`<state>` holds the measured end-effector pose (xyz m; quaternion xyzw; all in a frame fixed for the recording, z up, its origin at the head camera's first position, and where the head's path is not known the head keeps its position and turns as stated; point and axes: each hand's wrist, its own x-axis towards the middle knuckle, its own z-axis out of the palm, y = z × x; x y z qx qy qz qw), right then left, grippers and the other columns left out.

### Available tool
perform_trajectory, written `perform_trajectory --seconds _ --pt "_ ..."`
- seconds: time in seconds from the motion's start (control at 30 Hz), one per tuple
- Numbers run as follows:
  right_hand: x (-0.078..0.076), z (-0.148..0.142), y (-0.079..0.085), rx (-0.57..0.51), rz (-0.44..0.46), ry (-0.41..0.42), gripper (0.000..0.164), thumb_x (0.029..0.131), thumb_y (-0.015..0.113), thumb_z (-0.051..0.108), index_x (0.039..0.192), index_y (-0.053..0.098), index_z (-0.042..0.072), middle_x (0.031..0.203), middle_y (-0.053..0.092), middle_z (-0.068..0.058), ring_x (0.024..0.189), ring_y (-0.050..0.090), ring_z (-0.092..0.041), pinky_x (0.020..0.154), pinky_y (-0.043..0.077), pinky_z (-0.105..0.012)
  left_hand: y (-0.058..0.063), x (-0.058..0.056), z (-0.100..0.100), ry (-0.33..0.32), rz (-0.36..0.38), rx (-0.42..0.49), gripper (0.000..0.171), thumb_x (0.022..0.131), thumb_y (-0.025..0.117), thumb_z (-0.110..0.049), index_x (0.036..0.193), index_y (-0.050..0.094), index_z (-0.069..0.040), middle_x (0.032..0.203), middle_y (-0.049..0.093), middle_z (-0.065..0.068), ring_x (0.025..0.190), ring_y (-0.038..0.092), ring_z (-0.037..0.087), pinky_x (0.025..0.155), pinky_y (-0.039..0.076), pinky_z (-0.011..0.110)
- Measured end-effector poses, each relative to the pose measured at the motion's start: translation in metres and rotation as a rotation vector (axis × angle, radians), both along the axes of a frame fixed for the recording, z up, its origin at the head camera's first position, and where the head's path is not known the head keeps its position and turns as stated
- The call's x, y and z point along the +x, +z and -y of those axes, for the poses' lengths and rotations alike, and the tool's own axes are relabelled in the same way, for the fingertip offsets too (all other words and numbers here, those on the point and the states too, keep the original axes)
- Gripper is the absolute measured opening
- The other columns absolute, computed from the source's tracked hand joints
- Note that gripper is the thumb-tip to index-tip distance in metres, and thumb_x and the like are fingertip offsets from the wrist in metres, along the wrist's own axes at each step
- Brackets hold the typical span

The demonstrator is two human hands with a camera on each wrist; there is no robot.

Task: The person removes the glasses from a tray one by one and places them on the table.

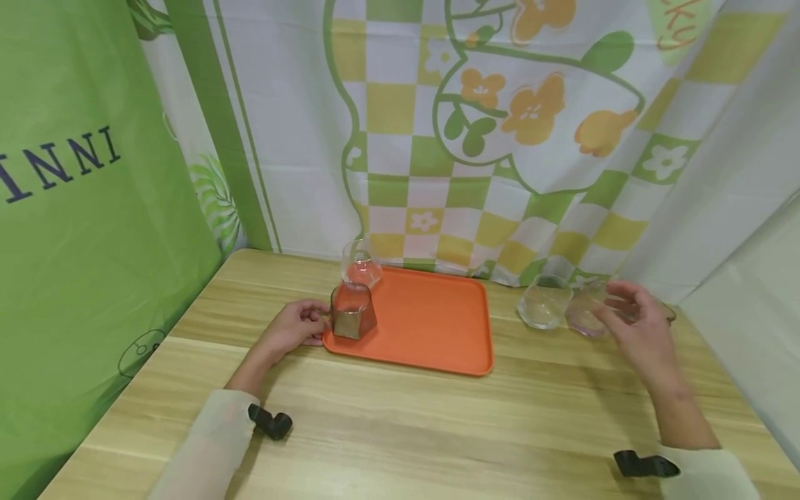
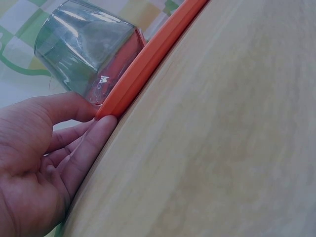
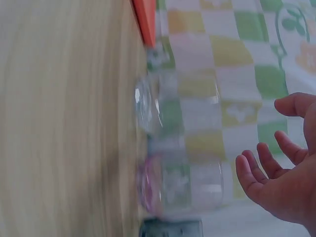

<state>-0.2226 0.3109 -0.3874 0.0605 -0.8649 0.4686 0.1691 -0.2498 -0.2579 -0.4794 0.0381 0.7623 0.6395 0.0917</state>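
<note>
An orange tray (image 1: 425, 319) lies on the wooden table. My left hand (image 1: 298, 324) pinches the rim at its near left corner; the left wrist view shows fingertips (image 2: 106, 123) on that rim. A dark tinted glass (image 1: 352, 312) stands upright on the tray close to this hand, with a clear glass (image 1: 361, 267) behind it at the far left corner. On the right, my right hand (image 1: 640, 326) hovers with spread, bent fingers beside a pink-tinted glass (image 3: 182, 182). To that glass's left stands another clear glass (image 1: 542, 303). The right palm holds nothing in the right wrist view.
A dark glass (image 3: 170, 228) stands beyond the pink-tinted one, partly hidden by the right hand in the head view. A patterned curtain (image 1: 406, 139) hangs along the table's back edge, and a green cloth (image 1: 94, 243) hangs along the left side.
</note>
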Motion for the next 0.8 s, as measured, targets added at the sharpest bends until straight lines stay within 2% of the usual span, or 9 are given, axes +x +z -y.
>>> perform_trajectory --seconds 0.1,0.3,0.4,0.53,0.67,0.8 --pt "-0.002 0.018 -0.003 -0.002 -0.003 0.058 0.040 0.100 0.069 0.015 0.137 0.054 0.012 0.128 0.052 0.015 0.114 0.053 -0.003 0.085 0.047 -0.006 0.000 0.000 -0.002 -0.002 -0.002 -0.006 0.038 0.096 0.060 0.005 0.133 0.053 0.013 0.096 0.057 0.013 0.084 0.067 0.019 0.073 0.064 0.033" --pt "-0.007 0.054 -0.012 -0.005 -0.051 0.166 0.044 0.096 0.071 0.002 0.135 0.053 -0.006 0.124 0.056 0.011 0.110 0.058 -0.002 0.087 0.049 -0.008 -0.001 0.001 -0.003 -0.013 0.003 -0.004 0.038 0.096 0.059 0.005 0.133 0.053 0.013 0.096 0.056 0.014 0.083 0.066 0.019 0.073 0.064 0.033" --pt "-0.008 0.071 -0.017 -0.014 -0.058 0.216 0.042 0.095 0.072 0.000 0.134 0.055 -0.006 0.125 0.058 0.002 0.110 0.059 -0.003 0.086 0.050 -0.009 -0.002 0.001 -0.003 -0.012 0.007 -0.007 0.038 0.096 0.059 0.004 0.133 0.053 0.012 0.097 0.057 0.014 0.084 0.067 0.019 0.073 0.064 0.033" --pt "-0.008 0.095 -0.024 -0.013 -0.027 0.287 0.041 0.096 0.072 0.002 0.133 0.056 -0.004 0.130 0.058 -0.011 0.114 0.061 -0.019 0.087 0.053 -0.015 -0.002 0.001 -0.002 -0.011 0.000 -0.008 0.039 0.096 0.059 0.005 0.134 0.053 0.012 0.098 0.058 0.015 0.084 0.067 0.020 0.073 0.064 0.033" --pt "-0.007 0.120 -0.034 -0.018 0.018 0.370 0.044 0.094 0.073 0.000 0.134 0.055 -0.005 0.134 0.057 -0.023 0.117 0.059 -0.041 0.090 0.057 -0.030 0.001 0.001 -0.001 -0.014 -0.008 -0.011 0.040 0.096 0.058 0.005 0.134 0.052 0.013 0.098 0.058 0.015 0.084 0.066 0.020 0.073 0.064 0.034" --pt "-0.007 0.144 -0.040 -0.022 0.052 0.452 0.055 0.092 0.076 0.001 0.141 0.051 -0.003 0.137 0.054 -0.027 0.121 0.055 -0.046 0.094 0.056 -0.053 0.003 0.001 0.001 -0.013 -0.012 -0.004 0.039 0.097 0.059 0.005 0.134 0.051 0.013 0.098 0.058 0.015 0.086 0.067 0.019 0.073 0.064 0.034"
